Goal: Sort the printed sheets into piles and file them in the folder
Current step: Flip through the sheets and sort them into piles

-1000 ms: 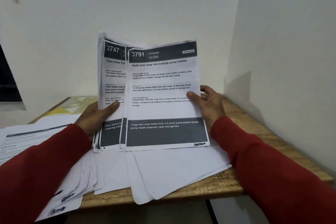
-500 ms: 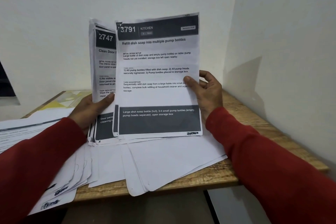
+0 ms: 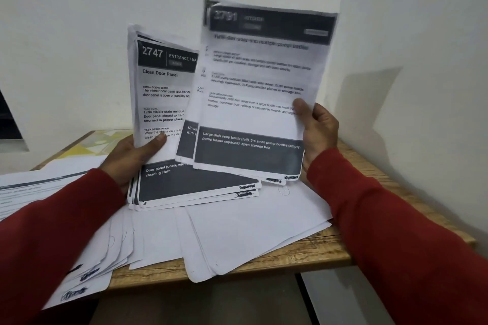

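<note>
Sorting goes best if the right hand, pinching the soap-refill sheets by their right edge, lays them flat on a separate pile on the table. The left hand grips the door-panel stack upright, thumb on front; it should keep those edges squared.

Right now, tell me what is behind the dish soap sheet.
Behind the dish soap sheet, in the right hand, another printed sheet shows only its left edge; the rest is covered.
</note>
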### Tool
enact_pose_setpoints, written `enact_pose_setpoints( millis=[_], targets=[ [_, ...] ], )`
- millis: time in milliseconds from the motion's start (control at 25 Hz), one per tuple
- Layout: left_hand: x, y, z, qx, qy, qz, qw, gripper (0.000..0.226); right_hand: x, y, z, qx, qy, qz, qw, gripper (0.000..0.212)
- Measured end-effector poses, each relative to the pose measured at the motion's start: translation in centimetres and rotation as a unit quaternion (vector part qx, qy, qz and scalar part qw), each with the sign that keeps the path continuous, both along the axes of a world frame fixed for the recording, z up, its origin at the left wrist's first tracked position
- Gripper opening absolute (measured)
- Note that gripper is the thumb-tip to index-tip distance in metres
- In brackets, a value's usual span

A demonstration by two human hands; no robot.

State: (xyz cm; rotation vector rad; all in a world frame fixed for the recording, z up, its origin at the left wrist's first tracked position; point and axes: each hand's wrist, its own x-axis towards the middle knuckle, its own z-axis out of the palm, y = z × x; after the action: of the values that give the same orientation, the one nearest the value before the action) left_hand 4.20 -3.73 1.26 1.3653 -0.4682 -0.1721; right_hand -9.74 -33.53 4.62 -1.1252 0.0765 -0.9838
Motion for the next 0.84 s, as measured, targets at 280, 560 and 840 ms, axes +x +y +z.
enact_pose_setpoints(
  millis=[280, 560, 840],
  targets=[
    [-0.7, -0.1, 0.3, 0.004, 0.009, -0.001, 1.000, 0.030, 0.8, 0.7, -0.9, -0.113, 0.072, -0.024, 0.991, 0.013],
    [-0.4, -0.1, 0.3, 0.046, -0.021, 0.019, 0.999, 0.035, 0.8, 1.4, -1.2, -0.150, 0.118, 0.003, 0.982, 0.019],
    [-0.4, -0.1, 0.3, 0.017, -0.033, 0.047, 0.998, 0.024, 0.4, -4.2, -0.1, 0.028, 0.042, -0.183, 0.982, 0.029]
  ],
)
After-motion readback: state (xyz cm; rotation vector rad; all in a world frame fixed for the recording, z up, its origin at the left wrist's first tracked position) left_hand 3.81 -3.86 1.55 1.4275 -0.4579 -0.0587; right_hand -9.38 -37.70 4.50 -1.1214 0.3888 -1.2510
